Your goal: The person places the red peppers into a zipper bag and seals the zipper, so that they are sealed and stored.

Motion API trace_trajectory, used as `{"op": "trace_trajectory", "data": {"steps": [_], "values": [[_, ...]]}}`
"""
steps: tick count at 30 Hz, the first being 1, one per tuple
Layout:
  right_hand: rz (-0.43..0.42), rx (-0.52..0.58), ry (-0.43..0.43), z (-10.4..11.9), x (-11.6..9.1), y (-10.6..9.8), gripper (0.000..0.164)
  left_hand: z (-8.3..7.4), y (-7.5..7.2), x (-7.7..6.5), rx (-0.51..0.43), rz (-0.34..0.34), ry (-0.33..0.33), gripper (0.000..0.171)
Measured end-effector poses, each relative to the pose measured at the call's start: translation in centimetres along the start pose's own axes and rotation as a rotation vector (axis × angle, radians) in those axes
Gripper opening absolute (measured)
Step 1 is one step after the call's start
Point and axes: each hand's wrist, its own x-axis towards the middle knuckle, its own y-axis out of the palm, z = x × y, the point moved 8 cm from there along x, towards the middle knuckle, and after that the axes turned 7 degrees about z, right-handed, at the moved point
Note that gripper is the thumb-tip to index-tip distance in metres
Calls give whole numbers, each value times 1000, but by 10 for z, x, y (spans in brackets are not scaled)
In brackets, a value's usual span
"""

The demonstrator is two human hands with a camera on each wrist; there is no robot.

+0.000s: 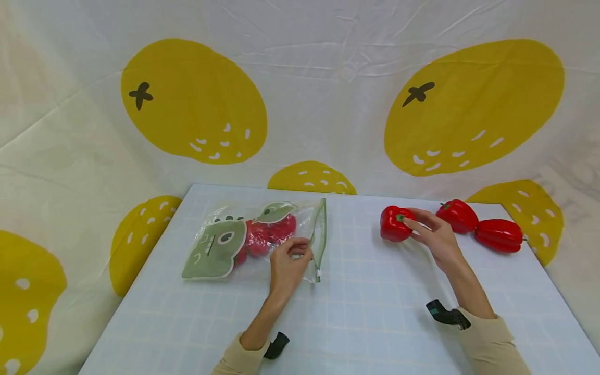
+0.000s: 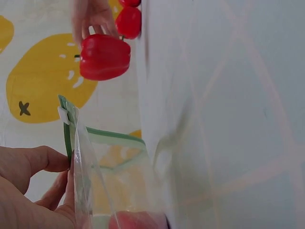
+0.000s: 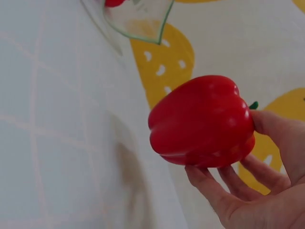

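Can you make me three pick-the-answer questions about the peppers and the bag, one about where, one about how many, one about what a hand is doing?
1. Where does the zip bag lie?
A left part of the table
B right part
C on the floor

2. How many red peppers lie outside the bag?
A one
B three
C five

3. What is the right hand doing?
A resting flat
B gripping a red pepper
C pointing

Answers: 1 A, the bag lies by the left hand, which pinches its open edge. 2 B, one held, two behind it. 3 B, fingers curl round the pepper.
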Motion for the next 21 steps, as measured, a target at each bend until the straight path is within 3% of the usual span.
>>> {"op": "trace_trajectory", "data": {"steps": [21], "values": [[84,178,23,11,20,58,78,-1,-1,0,9,-9,-2,16]]}}
